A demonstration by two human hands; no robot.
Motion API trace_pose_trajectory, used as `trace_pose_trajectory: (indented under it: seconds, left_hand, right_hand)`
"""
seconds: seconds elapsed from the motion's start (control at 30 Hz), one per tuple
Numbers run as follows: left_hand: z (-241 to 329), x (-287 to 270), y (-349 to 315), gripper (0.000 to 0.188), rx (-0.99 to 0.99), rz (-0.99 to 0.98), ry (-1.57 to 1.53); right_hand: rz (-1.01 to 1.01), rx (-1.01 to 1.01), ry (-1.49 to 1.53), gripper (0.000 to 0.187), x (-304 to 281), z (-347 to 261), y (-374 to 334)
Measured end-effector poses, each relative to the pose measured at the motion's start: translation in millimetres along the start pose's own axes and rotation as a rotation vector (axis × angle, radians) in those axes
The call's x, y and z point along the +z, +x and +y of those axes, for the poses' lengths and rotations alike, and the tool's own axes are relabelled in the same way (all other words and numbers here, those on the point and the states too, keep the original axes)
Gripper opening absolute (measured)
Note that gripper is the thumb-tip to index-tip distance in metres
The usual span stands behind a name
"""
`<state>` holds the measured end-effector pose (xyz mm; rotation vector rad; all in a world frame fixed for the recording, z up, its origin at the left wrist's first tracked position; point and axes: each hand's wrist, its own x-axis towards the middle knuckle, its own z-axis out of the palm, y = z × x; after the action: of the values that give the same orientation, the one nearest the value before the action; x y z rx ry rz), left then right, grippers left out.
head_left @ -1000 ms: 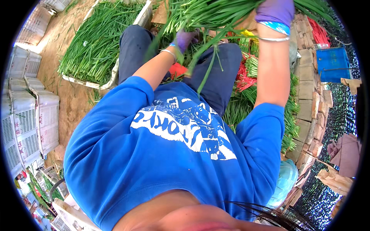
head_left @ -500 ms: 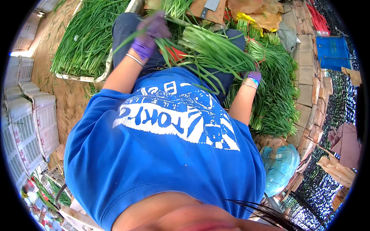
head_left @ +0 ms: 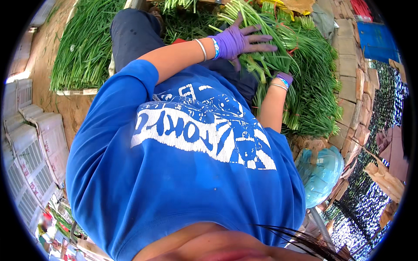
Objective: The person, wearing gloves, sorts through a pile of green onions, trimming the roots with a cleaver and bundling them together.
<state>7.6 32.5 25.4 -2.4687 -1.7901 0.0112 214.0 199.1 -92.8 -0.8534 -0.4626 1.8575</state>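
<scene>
Left hand: purple glove; fingers wide apart, clamped on nothing, laid against the bunch. The flat spread looks suited to steadying many loose leaves at once.

Bunch: long green leaves, pale stalk ends toward the upper left, leaf side toward the right hand. Located between the hands, beside the pile and partly overlapping it in view. Kept close to the lap, probably so that both hands reach it easily.

Right hand: purple glove, at the leaf side of the bunch, likely there to support it. Fingers hidden by the greens; whether they are closed cannot be told.

Pile: bundled greens at the person's right, leaves mostly side by side, perhaps to stack compactly. Red ties show on it, presumably to keep bundles separate.

Crate: white, beyond the left leg, filled with greens lying roughly lengthwise; its rim seems to contain them.

Wall: brick, along the pile's outer side.

Bag: translucent blue-green, near the right elbow, below the pile in view.

Stacked crates: pale, far left.
</scene>
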Motion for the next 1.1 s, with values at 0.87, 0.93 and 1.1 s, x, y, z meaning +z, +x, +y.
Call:
trace_pose_trajectory:
  seconds: [0.87,0.93,1.1]
  left_hand:
    - [-129,58,-160,0.029,-0.703,0.374,-1.259]
    - [-134,59,-157,0.025,-0.945,0.792,-1.736]
    - [-85,69,-83,0.05,-0.765,0.239,-1.952]
  right_hand:
    - [0.077,0.132,0.061,0.03,-23,38,7]
    - [0.081,0.128,0.058,0.03,-25,35,4]
    - [0.076,0.114,0.044,0.031,-25,28,4]
